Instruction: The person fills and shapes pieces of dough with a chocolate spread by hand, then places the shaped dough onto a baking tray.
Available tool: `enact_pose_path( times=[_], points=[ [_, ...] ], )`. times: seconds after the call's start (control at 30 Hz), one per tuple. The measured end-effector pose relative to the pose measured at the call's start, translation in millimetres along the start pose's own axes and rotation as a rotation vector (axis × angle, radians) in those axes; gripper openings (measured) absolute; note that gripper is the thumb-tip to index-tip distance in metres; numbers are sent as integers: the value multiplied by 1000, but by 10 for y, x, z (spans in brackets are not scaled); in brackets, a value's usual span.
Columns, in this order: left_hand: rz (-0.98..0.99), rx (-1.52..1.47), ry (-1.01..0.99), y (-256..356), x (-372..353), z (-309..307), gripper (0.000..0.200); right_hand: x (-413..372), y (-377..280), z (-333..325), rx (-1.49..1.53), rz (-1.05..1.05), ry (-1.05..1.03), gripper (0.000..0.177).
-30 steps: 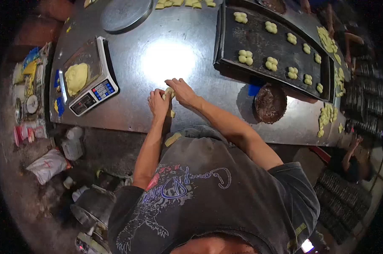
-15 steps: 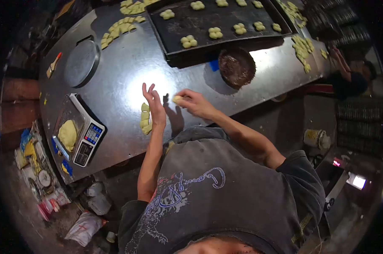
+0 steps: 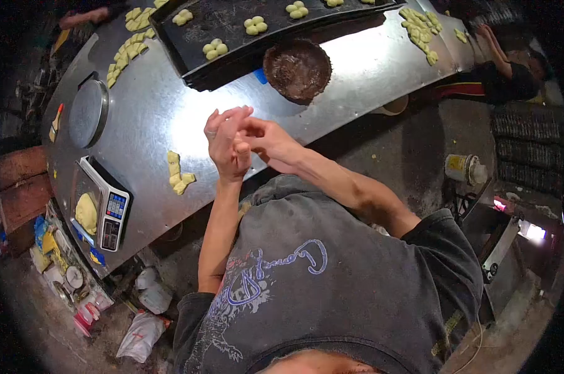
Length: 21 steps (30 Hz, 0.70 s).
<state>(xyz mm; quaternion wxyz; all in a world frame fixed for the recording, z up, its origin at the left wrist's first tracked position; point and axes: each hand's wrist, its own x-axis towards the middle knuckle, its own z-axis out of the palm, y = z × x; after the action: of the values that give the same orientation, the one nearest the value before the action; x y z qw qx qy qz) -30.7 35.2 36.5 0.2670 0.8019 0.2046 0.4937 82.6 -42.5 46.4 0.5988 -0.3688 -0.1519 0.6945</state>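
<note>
My left hand (image 3: 226, 144) is raised above the front of the metal table, its fingers curled toward my right hand. My right hand (image 3: 271, 142) meets its palm side, fingers bent inward. Between them the small piece of dough is hidden; half a second ago it showed in my right fingertips. Left of my hands lies a short row of cut dough pieces (image 3: 175, 168) on the table. Beyond them a round bowl (image 3: 297, 70) with a brown coating stands beside a black baking tray (image 3: 216, 68), which holds clusters of dough balls (image 3: 255, 25).
At the left, a digital scale (image 3: 115, 206) carries a lump of dough (image 3: 86, 213). A round metal lid or pan (image 3: 87, 114) and a brush (image 3: 56, 123) lie behind it. More dough pieces (image 3: 127, 55) sit along the back; another person's arm (image 3: 495, 47) shows at right.
My hands have come together, with my right hand bringing the piece of dough against my left. The camera view has shifted, so the tray, bowl and scale appear farther left.
</note>
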Motion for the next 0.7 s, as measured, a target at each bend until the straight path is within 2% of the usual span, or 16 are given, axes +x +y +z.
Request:
enact_pose_path(
  times=[0.03, 0.1, 0.13, 0.17, 0.23, 0.27, 0.3, 0.37, 0.4, 0.47, 0.57, 0.6, 0.7],
  points=[
    [47, -23, -26, 0, -17, 67, 64, -63, 8, -80, 132, 76, 3, 29],
    [-24, -91, -11, -2, -153, 324, 56, -160, -39, -251, 219, 99, 10, 25],
    [-107, -217, -16, 86, -213, 462, 55, -207, -69, -343, 261, 114, 11, 23],
    [-238, -298, -134, 133, -304, 532, 68, -229, -145, -486, 121, 144, -24, 23],
    [-214, -127, -161, 315, -271, 665, 85, -156, -390, -897, -156, 203, -103, 22],
    [-212, 116, -286, 350, -296, 645, 92, -53, -504, -1116, -449, 77, -133, 21],
    [-431, -10, -306, 338, -412, 646, 89, 74, -624, -1309, -741, -59, -166, 21],
    [-854, -281, -330, 275, -708, 648, 83, 249, -816, -1542, -1073, -196, 157, 20],
    [-1001, -379, -320, 309, -768, 580, 66, 364, -823, -1718, -1312, -222, 184, 21],
    [-1014, -308, -329, 305, -883, 453, 55, 630, -633, -2077, -1791, -295, 226, 25],
    [-1051, -209, -231, 378, -1003, 289, 44, 681, -362, -2110, -1839, -311, 182, 29],
    [-1061, -183, -178, 396, -1027, 257, 41, 742, -385, -2020, -1820, -171, 219, 31],
    [-1051, -229, -90, 377, -1091, 159, 40, 881, -589, -1761, -1670, 44, 348, 29]
  ],
)
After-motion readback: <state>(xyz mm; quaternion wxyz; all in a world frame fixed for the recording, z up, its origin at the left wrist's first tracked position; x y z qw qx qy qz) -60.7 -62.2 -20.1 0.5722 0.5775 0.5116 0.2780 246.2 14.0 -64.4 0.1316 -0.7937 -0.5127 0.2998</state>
